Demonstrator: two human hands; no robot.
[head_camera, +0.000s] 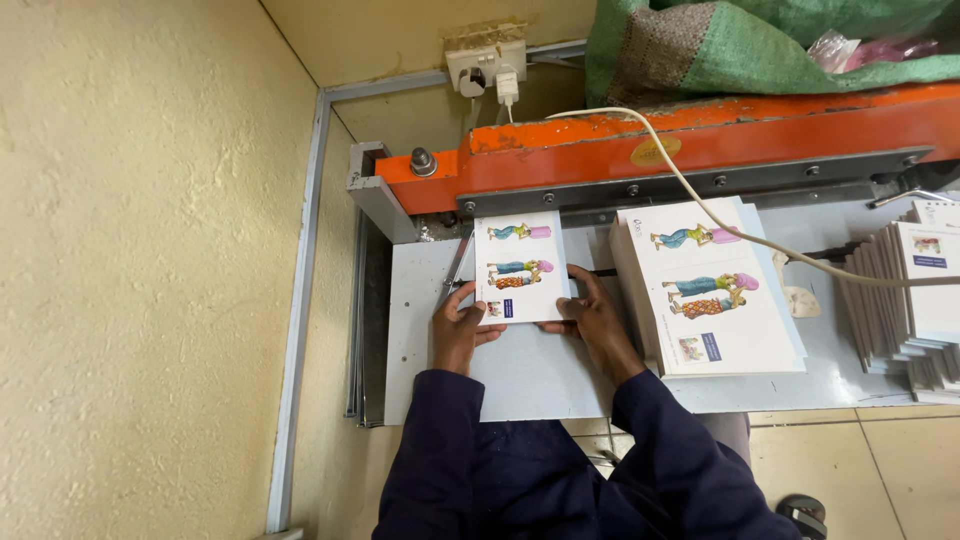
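Grey metal cutter bed (530, 375) under orange blade bar (700, 140). Left hand (458, 325) and right hand (598, 318) press the white illustrated booklet (520, 265) flat, squared at the bar; stack of identical booklets (710, 290) at 3 o'clock.

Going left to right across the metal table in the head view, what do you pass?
Left hand → small printed card → right hand → stack of printed cards → fanned pile of booklets.

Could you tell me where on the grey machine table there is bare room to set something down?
Bare table lies below the small booklet between both hands, left hand and right hand. The right side is crowded: big stack, fanned booklets.
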